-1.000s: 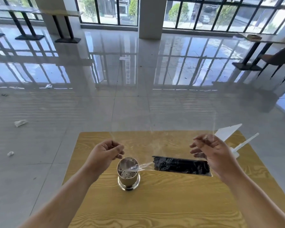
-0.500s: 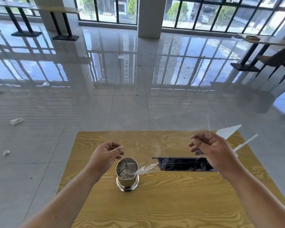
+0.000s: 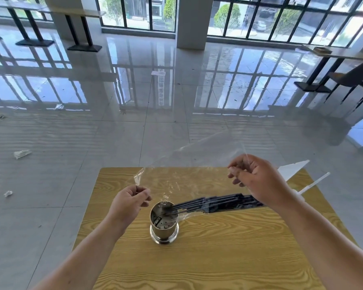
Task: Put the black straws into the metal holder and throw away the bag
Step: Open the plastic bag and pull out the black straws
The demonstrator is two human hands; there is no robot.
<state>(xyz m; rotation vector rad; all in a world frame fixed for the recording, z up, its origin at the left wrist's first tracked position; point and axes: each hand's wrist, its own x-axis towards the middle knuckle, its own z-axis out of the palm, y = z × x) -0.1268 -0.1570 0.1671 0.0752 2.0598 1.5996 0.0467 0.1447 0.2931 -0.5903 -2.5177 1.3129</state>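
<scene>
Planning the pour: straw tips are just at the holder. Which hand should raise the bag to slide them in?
Likely the right hand: it pinches the bag above the straws' far ends, while the left hand pinches it beside the holder.

The holder (image 3: 164,223) stands mid-tabletop (image 3: 197,266), the straws (image 3: 218,203) slanting from its mouth toward the right. The bag (image 3: 193,164) stretches above them between the left hand (image 3: 128,203), beside the holder, and the right hand (image 3: 258,181).
</scene>
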